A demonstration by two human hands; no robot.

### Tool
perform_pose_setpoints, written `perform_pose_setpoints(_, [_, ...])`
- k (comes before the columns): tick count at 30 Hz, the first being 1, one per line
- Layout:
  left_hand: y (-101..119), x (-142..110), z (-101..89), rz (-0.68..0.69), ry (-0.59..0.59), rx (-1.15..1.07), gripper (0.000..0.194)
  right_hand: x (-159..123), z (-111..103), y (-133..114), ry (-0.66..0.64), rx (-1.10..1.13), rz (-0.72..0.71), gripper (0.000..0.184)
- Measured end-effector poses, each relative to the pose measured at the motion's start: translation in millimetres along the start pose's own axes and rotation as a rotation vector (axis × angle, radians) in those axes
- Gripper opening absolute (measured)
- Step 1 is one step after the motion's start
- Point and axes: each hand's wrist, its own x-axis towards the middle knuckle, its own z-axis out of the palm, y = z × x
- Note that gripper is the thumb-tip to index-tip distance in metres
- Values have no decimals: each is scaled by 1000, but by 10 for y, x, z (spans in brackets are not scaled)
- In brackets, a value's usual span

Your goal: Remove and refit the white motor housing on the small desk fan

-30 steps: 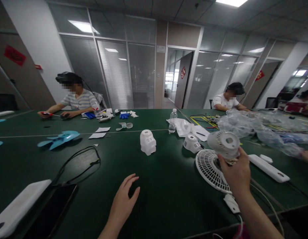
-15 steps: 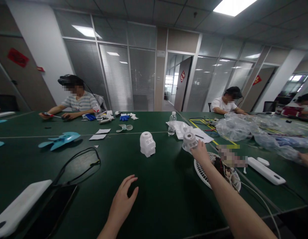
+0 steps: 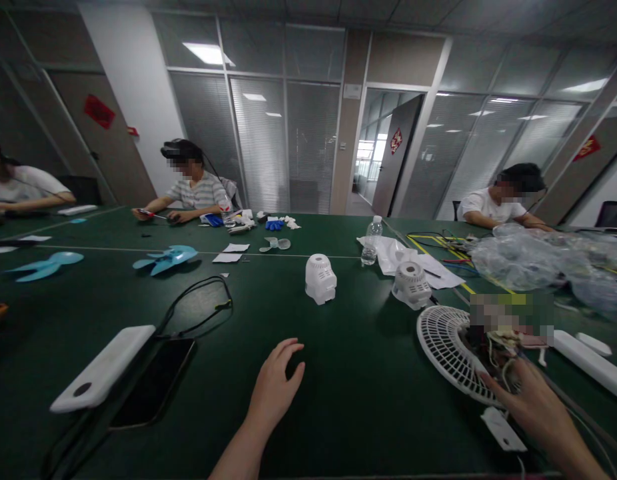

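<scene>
My left hand lies flat and open on the green table, holding nothing. My right hand rests at the near edge of a white fan grille, fingers spread over its rim and the tangle of wires at its hub. A white motor housing stands just beyond the grille. A second white housing stands further left, ahead of my left hand.
A phone and white power bank lie near left with a black cable. Blue fan blades, a water bottle, papers and crumpled plastic bags lie across the table. Several other people sit at the far side.
My right hand put a white motor housing down beyond the grille, then drew back to the grille's near edge. The view has swung left. My left hand has stayed put.
</scene>
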Motion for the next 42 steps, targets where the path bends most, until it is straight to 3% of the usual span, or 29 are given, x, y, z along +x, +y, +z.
perform_pose_setpoints(4, [-9, -8, 11, 5, 14, 10, 39, -123, 166, -424, -48, -66, -32, 50])
perform_pose_setpoints(9, [31, -28, 1, 25, 0, 9, 40, -357, 398, -1176, -140, -18, -119, 58])
perform_pose_setpoints(15, [99, -39, 8, 71, -10, 61, 46, -613, 736, -1901, -268, 212, -250, 65])
perform_pose_setpoints(19, [105, -19, 36, 100, 43, 64, 59, -668, 823, -2253, -378, 458, -261, 68])
perform_pose_setpoints(22, [108, -3, 42, 103, 84, 82, 72, -469, 822, -2429, -374, 652, -198, 52])
perform_pose_setpoints(25, [138, 8, 20, 94, 70, 107, 77, -47, 921, -2613, -268, 637, -135, 46])
perform_pose_setpoints(28, [175, 11, -12, 91, 58, 110, 76, 411, 1171, -2877, -278, 570, -139, 50])
perform_pose_setpoints(31, [181, 5, -30, 96, 62, 102, 75, 713, 1448, -3166, -322, 513, -146, 67])
perform_pose_setpoints(34, [167, -3, -37, 113, 83, 79, 73, 823, 1628, -3358, -364, 467, -140, 79])
perform_pose_setpoints(39, [163, 0, -41, 124, 93, 60, 72, 811, 1716, -3392, -381, 436, -121, 42])
perform_pose_setpoints(42, [161, 8, -34, 119, 86, 73, 71, 808, 1668, -3341, -329, 460, -112, 44])
